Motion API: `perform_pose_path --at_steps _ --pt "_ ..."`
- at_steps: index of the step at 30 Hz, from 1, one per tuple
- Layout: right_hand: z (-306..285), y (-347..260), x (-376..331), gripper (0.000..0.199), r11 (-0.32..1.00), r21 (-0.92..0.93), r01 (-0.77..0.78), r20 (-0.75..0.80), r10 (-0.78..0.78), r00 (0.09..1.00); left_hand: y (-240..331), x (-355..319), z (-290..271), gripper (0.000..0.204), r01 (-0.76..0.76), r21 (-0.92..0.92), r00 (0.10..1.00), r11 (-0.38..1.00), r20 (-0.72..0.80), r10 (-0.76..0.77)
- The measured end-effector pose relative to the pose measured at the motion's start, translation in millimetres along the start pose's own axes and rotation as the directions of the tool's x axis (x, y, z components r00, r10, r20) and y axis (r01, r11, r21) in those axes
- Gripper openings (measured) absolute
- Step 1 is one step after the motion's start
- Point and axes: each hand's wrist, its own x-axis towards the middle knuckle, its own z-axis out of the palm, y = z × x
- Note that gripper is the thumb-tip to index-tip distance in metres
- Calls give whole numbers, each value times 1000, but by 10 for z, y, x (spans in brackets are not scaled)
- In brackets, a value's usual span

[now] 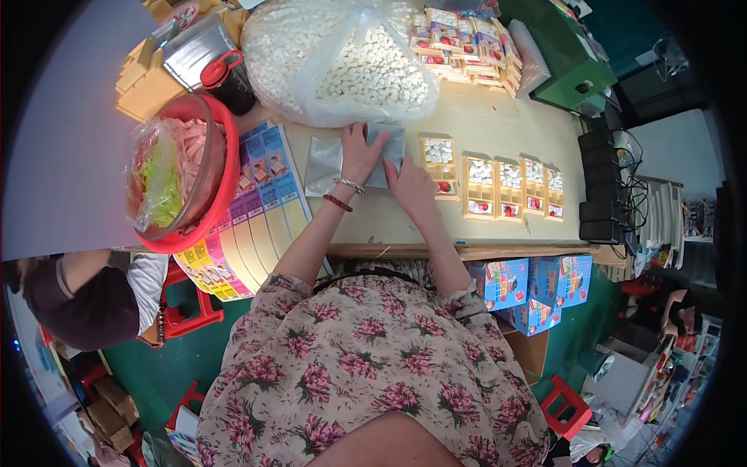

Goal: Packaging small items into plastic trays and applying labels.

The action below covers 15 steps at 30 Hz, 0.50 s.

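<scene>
So, both hands are on the table side by side, with a shiny silver wrap (pixel 324 170) under them. The left hand (pixel 362 160) lies on top of the wrap, its fingers pointing away from the body and its thumb leaning out to the right. The right hand (pixel 413 187) is at the right end of the wrap, with its thumb and pointing finger spread a bit apart — I can't tell if either hand is pinching it. The wrap lies flat, its long way going from left to right, with the right end a bit farther from the body; the left hand hides its middle, so I can't tell if it is one piece or two. It sits on the pale table (pixel 377 224), just in front of a big clear bag (pixel 366 74) full of little white bits. To the right is a row of small wooden trays (pixel 480 191), their long sides pointing away from the body, with white bits at the far end and a red-marked packet at the near end. To the left are sheets with colored pictures (pixel 268 198), a red basin (pixel 227 148) and a dark bottle with a red lid (pixel 231 92). Blue boxes (pixel 502 284) are below the table's edge — down on the right.
</scene>
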Motion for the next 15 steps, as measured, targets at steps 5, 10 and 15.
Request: perform_pose_path --at_steps 5,10,15 --pt "-11 143 -183 48 994 107 16 30 -19 999 227 -360 -106 65 94 -68 996 993 12 -94" --pt "-253 45 -321 46 998 10 -62 80 61 995 261 -647 -383 60 -146 83 986 986 -62 152" --pt "-232 62 -381 27 994 67 90 -166 -78 983 -84 -603 -876 73 167 448 981 878 -167 -102"
